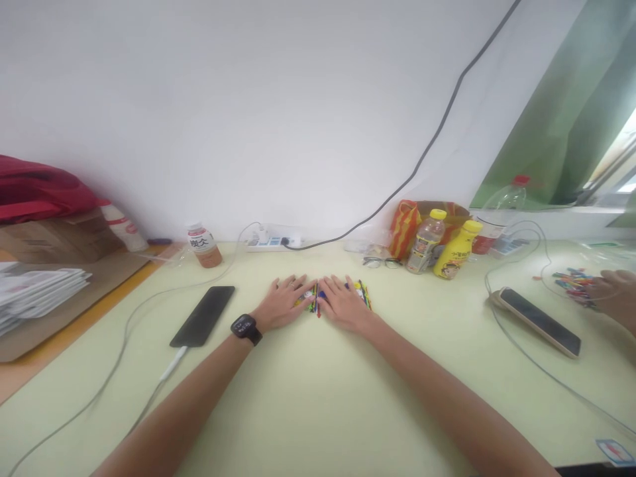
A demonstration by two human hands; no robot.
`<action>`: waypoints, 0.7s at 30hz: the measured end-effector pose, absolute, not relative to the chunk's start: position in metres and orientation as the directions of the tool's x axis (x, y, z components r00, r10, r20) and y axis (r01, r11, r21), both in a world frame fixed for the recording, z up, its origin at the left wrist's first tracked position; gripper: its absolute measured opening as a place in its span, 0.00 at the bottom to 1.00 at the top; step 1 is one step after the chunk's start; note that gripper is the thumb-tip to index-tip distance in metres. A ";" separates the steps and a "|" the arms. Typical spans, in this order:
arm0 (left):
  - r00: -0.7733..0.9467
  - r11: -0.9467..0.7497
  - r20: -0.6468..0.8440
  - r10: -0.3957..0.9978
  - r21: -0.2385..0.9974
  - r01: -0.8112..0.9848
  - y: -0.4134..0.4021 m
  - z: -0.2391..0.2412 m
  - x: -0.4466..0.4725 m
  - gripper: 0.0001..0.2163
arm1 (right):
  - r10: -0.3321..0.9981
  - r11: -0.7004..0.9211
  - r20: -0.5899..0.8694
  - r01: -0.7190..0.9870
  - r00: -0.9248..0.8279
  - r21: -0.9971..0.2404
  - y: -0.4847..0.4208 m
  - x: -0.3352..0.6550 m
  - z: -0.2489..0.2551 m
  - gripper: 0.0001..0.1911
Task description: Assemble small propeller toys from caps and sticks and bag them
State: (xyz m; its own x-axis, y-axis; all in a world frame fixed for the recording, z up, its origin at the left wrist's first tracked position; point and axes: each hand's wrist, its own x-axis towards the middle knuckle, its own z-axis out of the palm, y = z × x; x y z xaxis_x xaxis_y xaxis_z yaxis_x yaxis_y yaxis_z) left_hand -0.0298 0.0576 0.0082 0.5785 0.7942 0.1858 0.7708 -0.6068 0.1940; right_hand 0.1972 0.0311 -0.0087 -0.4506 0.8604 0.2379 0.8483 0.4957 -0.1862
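My left hand [282,303], with a black watch on its wrist, lies flat on the table with its fingers stretched out. Palm down beside it rests my right hand [346,306], its fingers spread too. Under and between both hands are small, thin multicoloured pieces [366,296] in blue, yellow, green and red; my hands cover most of them, so their exact kind is hidden. One red tip [318,314] sticks out towards me between the two hands. Neither hand is closed around anything.
Left stand a phone [203,317] on a cable and a drink bottle [204,246]. A power strip [273,240] lies along the wall. Glasses [381,262], a yellow bottle [458,250] and another phone [540,322] are rightward. Another person's hand [616,295] touches coloured sticks [574,283].
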 end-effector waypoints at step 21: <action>0.498 -0.574 0.331 0.802 0.191 0.796 0.043 0.017 0.018 0.27 | 0.850 0.502 0.301 0.837 -0.431 -0.218 0.029 0.258 -0.004 0.34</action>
